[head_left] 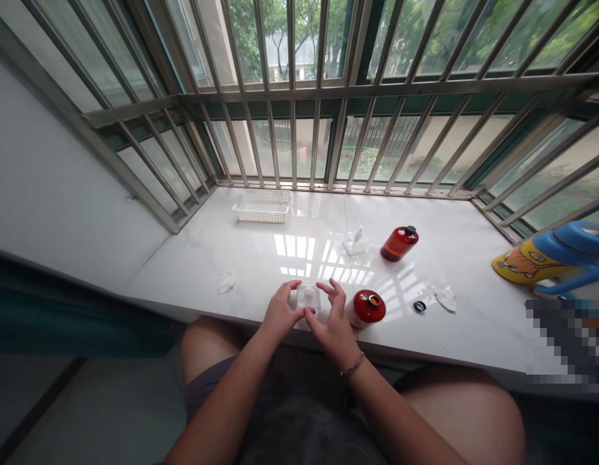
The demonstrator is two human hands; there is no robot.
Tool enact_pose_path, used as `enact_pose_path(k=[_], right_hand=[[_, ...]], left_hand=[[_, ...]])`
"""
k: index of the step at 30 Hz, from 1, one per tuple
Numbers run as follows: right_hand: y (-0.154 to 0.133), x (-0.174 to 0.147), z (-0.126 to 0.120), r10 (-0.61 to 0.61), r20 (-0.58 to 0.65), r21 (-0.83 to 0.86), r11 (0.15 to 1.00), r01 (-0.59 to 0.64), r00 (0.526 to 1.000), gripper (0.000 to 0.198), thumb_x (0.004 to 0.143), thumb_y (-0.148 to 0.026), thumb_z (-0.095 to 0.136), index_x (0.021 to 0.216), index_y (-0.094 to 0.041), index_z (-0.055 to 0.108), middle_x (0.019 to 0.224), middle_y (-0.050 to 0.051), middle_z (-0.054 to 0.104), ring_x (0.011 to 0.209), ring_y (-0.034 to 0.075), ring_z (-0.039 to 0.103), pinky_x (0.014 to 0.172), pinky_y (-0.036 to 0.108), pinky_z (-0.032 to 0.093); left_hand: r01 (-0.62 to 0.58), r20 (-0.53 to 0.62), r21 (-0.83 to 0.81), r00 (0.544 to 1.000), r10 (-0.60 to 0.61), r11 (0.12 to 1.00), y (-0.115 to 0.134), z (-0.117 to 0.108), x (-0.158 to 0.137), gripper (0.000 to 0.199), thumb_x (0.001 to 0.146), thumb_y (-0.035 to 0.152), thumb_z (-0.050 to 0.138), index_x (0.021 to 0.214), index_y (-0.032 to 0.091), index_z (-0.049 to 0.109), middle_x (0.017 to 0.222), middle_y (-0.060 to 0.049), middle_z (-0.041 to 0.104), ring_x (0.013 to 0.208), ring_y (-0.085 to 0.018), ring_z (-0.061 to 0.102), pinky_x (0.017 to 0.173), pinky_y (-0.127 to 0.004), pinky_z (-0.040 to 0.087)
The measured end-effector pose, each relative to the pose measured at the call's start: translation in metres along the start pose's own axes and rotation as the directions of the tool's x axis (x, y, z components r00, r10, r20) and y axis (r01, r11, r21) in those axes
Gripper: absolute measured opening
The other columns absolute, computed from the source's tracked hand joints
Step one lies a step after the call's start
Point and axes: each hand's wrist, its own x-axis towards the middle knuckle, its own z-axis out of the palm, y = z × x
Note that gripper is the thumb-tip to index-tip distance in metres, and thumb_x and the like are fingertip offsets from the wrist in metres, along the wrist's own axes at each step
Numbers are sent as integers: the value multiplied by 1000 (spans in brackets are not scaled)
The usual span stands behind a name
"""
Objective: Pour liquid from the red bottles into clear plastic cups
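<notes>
- I see the clear box (309, 296) just below the centre of the frame, held at the front edge of the white counter (183, 265).
- The left hand (282, 309) grips the box's left side, thumb along the lower edge and fingertips at the upper corner.
- The right hand (335, 320) has its thumb and a fingertip on the box's right side, more loosely; its other fingers are spread.
- The box lies between the two sets of fingertips, about equally near both. Its outline looks close to square from my view, so I can't pick out a long axis.
- The open red bottle (367, 310) stands just right of the right hand, mouth upward; that hand is clearly the nearer one. I can't tell whether they touch.
- Further right I have a small black ring (419, 307) and a crumpled tissue (445, 299).
- Above them, right of centre, are a capped red bottle (399, 245) and a small clear piece (357, 241).
- A white basket (263, 210) sits near the window bars, above and left of the hands.
</notes>
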Motion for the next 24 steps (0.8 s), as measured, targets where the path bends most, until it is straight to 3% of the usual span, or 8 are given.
enact_pose_path(k=[3,6,11,16,21,24], right_hand=[[0,0,2,21,37,34,999,-22,999,86,94,-36,71,162,-24,20,142,16,62,138,30,61,117,54,52],[1,0,3,58,-33,-8,998,-58,998,78,91,-37,74,155,-23,30,129,13,64,126,30,66,113,56,53],[0,-1,5,-3,22,15,1000,2,1000,83,94,-34,70,161,-24,21,147,18,58,147,32,53,122,59,46],[1,-1,7,11,-70,-5,1000,-11,997,66,93,-31,68,149,-24,34,127,12,64,125,29,66,114,57,53],[-1,-2,8,-15,17,52,999,14,1000,80,94,-28,65,161,-24,21,149,18,58,150,31,51,123,59,45],[2,-2,8,32,-30,42,999,-30,999,73,94,-30,67,156,-25,28,133,14,64,135,30,61,121,60,47]], left_hand=[[9,-2,-4,1000,-9,1000,-1,0,0,68,72,29,94,134,28,66,139,-6,70,131,-29,66,117,-47,51],[5,0,2,1000,-5,1000,-1,1,0,67,73,27,93,134,27,65,139,-6,70,131,-28,66,117,-46,51],[10,-8,-5,1000,-10,1000,3,0,0,68,71,29,95,133,26,66,137,-6,70,131,-29,66,116,-46,52],[16,-8,-2,1000,-16,1000,6,-1,0,65,72,20,90,133,26,66,138,-7,70,131,-29,66,117,-46,51],[23,-16,-10,1000,-23,1000,6,0,0,69,69,26,95,131,26,67,137,-7,70,129,-30,67,114,-47,53],[17,-13,-9,1000,-18,1000,5,0,0,67,71,24,93,132,26,66,137,-7,70,130,-30,66,115,-46,52]])
